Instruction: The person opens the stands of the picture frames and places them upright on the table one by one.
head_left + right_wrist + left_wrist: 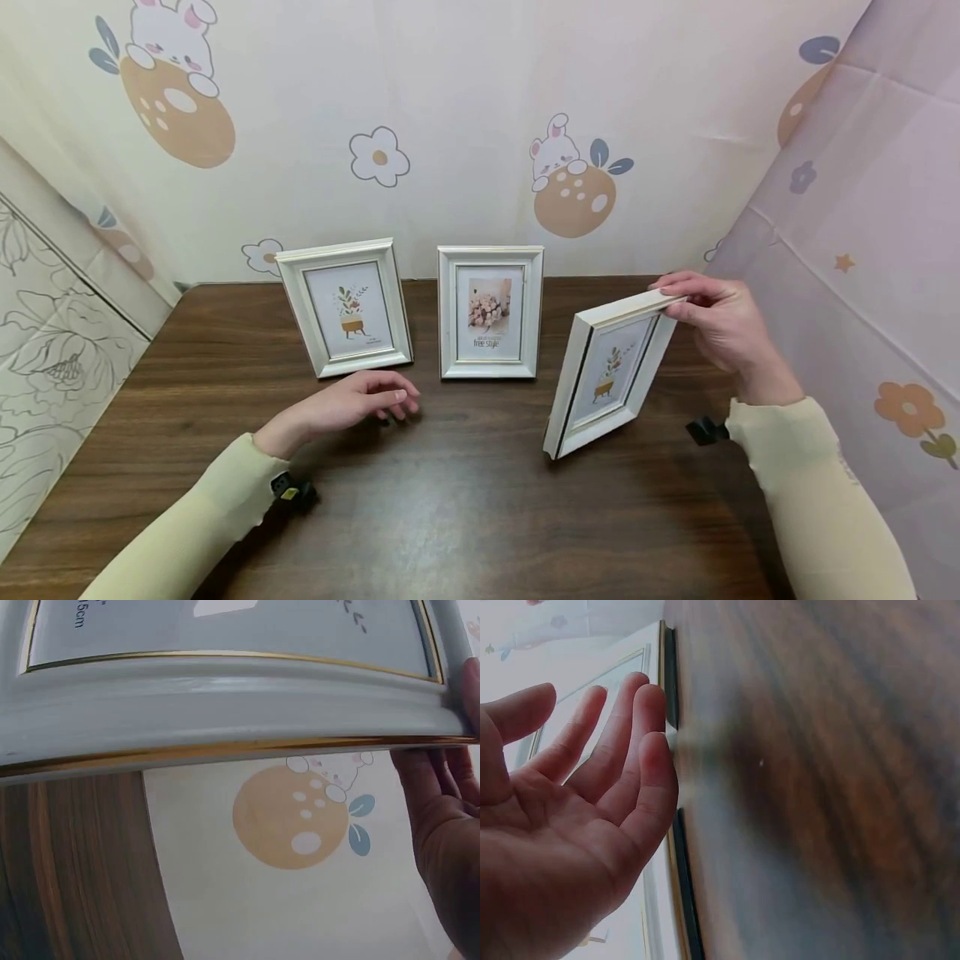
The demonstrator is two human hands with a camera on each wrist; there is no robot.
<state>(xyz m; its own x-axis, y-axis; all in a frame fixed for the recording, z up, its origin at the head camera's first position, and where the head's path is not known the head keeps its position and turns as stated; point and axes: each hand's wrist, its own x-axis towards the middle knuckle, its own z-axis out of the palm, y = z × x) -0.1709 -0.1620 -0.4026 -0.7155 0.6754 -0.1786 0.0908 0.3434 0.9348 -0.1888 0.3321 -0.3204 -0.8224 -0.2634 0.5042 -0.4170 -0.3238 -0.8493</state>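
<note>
On the right, my right hand (723,325) pinches the upper right corner of a white picture frame (581,387), thumb in front and fingers behind. That frame is tilted and turned to the left, with a potted-plant print inside; its gold-lined edge (247,746) fills the top of the right wrist view. My left hand (352,406) is held low over the table with loosely bent fingers and nothing in its grasp. Behind it stands a second white picture frame (300,287) with a similar plant print. A third white picture frame (490,367), showing pink flowers and lettering, stands upright in the middle.
The brown wooden table (420,517) reaches back to a pale curtain (457,100) printed with rabbits and fruit. Another printed curtain (870,325) runs along the right side, and a flower-patterned panel (52,392) borders the left.
</note>
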